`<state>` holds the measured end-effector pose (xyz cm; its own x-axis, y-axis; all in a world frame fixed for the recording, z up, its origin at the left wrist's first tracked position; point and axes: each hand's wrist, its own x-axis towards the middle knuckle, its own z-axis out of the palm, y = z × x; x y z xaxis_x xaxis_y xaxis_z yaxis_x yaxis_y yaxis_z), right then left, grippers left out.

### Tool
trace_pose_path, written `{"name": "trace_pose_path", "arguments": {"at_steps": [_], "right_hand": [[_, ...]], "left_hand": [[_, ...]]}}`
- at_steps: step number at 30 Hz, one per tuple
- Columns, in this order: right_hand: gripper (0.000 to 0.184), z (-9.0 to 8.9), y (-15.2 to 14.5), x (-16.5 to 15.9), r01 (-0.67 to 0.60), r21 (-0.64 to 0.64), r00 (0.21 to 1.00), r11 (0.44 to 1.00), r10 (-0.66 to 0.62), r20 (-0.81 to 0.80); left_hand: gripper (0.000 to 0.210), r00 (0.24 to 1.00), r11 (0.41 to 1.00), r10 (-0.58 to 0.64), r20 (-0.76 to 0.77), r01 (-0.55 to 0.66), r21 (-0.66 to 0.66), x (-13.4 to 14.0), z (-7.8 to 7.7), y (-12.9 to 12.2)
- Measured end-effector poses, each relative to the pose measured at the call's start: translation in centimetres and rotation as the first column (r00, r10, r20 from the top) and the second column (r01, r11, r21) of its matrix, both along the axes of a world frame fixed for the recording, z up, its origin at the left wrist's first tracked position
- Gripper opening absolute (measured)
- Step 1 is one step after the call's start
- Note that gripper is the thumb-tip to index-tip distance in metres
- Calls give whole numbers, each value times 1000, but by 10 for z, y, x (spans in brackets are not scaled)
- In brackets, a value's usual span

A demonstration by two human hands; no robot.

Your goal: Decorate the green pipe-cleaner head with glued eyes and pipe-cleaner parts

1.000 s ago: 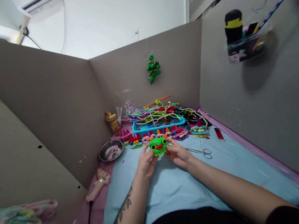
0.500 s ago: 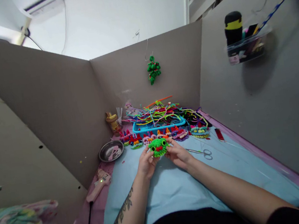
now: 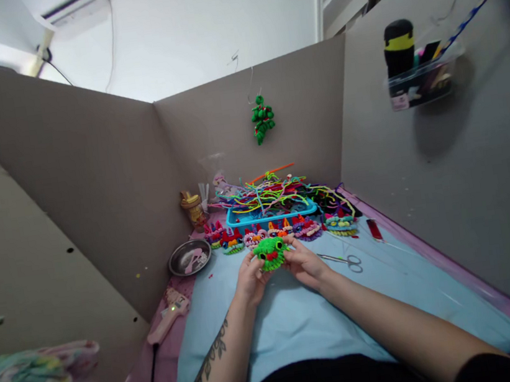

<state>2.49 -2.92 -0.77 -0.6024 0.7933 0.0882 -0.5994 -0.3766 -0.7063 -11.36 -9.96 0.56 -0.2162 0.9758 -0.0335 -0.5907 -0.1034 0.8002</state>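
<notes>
A bright green fuzzy animal-face figure (image 3: pixel 270 253) with dark round eyes and a red nose or mouth is held up over the blue cloth. My left hand (image 3: pixel 250 278) grips its left edge with fingers and thumb. On the other side, my right hand (image 3: pixel 304 262) pinches its right edge. Behind it lies a row of similar colourful figures, among them a purple and red one (image 3: pixel 305 228) and a teal and yellow one (image 3: pixel 341 223). Scissors (image 3: pixel 346 261) rest on the cloth just right of my right hand.
A blue tray (image 3: pixel 271 216) heaped with colourful pipe cleaners (image 3: pixel 264 193) stands at the back. To the left are a metal bowl (image 3: pixel 190 258) with a pink item in it and a pink glue gun (image 3: pixel 171 318). Grey panels (image 3: pixel 247 129) enclose the table; a bin (image 3: pixel 422 84) hangs right.
Both hands keep hold of the green figure, which sits very slightly lower and looks tipped a little. Everything else stays where it was.
</notes>
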Motion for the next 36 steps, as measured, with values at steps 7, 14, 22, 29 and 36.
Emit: {"name": "trace_pose_path", "arguments": {"at_steps": [7,14,22,29,36], "right_hand": [[45,1,-1,1,0,-3,1000,1000,1,15],[43,1,1,0,14,-51,1000,999,-14,-3],[44,1,-1,0,4,-21,1000,1000,-4,9],[43,0,-1,0,-2,1,1000,1000,2,23],[42,-2,-1,0,-3,1,1000,1000,3,15]], "left_hand": [[40,1000,999,18,-20,-18,-27,0,-2,1],[42,999,1000,-28,40,28,8,0,2,-2],[37,1000,1000,-7,14,7,-3,1,2,-3],[39,998,999,44,-36,-45,-22,2,1,-2],[39,996,996,68,-64,-71,-51,3,-1,0]]}}
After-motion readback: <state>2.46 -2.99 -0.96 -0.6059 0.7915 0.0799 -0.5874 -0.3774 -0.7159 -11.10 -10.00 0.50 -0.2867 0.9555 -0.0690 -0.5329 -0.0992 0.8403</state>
